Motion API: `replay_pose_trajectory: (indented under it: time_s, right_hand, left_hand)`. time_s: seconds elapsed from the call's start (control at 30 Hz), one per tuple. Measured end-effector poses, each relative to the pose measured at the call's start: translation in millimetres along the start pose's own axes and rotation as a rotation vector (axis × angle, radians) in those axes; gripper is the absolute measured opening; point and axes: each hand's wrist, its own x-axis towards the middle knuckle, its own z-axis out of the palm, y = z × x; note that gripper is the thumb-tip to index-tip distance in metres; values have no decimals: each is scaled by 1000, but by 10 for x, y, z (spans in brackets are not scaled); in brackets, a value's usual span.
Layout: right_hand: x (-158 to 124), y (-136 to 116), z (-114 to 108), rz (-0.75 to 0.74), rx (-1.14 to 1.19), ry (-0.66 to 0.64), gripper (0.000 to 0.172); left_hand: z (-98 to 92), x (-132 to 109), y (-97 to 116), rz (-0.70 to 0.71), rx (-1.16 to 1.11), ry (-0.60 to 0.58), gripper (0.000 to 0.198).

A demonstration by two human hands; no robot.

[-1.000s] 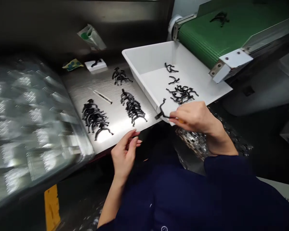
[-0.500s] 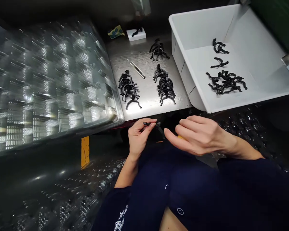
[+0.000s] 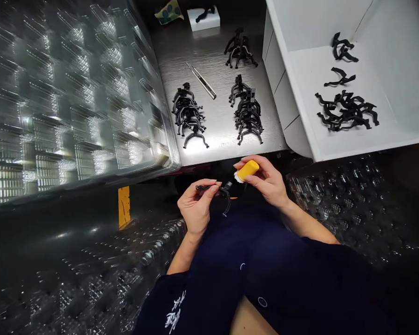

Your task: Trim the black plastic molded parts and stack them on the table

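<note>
Between the thumb and fingers of my left hand (image 3: 197,207) is a black curved plastic clip (image 3: 226,197), its arched leg hanging down to the right. My right hand (image 3: 268,181) is closed round a small yellow cylinder with a white, ragged-looking end (image 3: 250,170); its exact kind I cannot make out. That white end points left toward the clip, with a small gap between them. Both hands are just in front of the metal table's (image 3: 216,125) near edge. Similar black clips stand in a left row (image 3: 189,114) and a right row (image 3: 248,114) on the table.
A stack of clear plastic trays (image 3: 73,102) covers the left side. On the right, a white bin (image 3: 302,102) holds a pile of black clips (image 3: 347,111). A utility knife (image 3: 203,83) lies between the rows. Behind are a white block (image 3: 205,21) and a patterned packet (image 3: 169,11).
My right hand has turned and moved left, bringing the yellow cylinder into plain view near the clip. My left hand has shifted slightly left with the clip. The camera view has moved somewhat.
</note>
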Motion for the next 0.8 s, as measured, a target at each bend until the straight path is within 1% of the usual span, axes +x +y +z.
replay_pose_trajectory:
  time_s: [0.07, 0.13, 0.23, 0.3, 0.37, 0.43, 0.47, 0.53, 0.6, 0.7, 0.8]
  right_hand:
    - [-16, -70, 21, -68, -72, 25, 35]
    - [-26, -104, 50, -180, -165, 22, 38]
    - [-9, -64, 62, -408, -331, -82, 39]
    - [22, -11, 28, -465, -482, -124, 33]
    - [49, 15, -24, -433, -613, -84, 31]
    - [58, 2, -65, -413, -642, -47, 34]
    - [57, -9, -76, -433, -620, -62, 37]
    - [56, -14, -86, -476, -571, -133, 41]
    - [72, 21, -105, -495, -598, -160, 39]
    - [125, 76, -168, -396, -661, -110, 36]
    - [158, 8, -206, -311, -597, -104, 33]
  left_hand:
    - [1, -7, -13, -9, 51, -13, 27]
    - [0, -19, -20, 30, 86, -37, 22]
    - [-1, -28, -14, 187, 205, -66, 9]
    - [-2, -24, -7, 316, 300, -94, 3]
    - [-2, -15, -4, 409, 347, -137, 5]
    - [-3, -7, -2, 470, 357, -165, 11]
    - [-3, -4, 1, 501, 369, -175, 13]
    - [-3, -3, 12, 562, 408, -187, 15]
    - [-4, -3, 30, 609, 442, -218, 15]
    - [-8, 1, 43, 657, 463, -248, 17]
    - [-21, 14, 8, 693, 456, -259, 24]
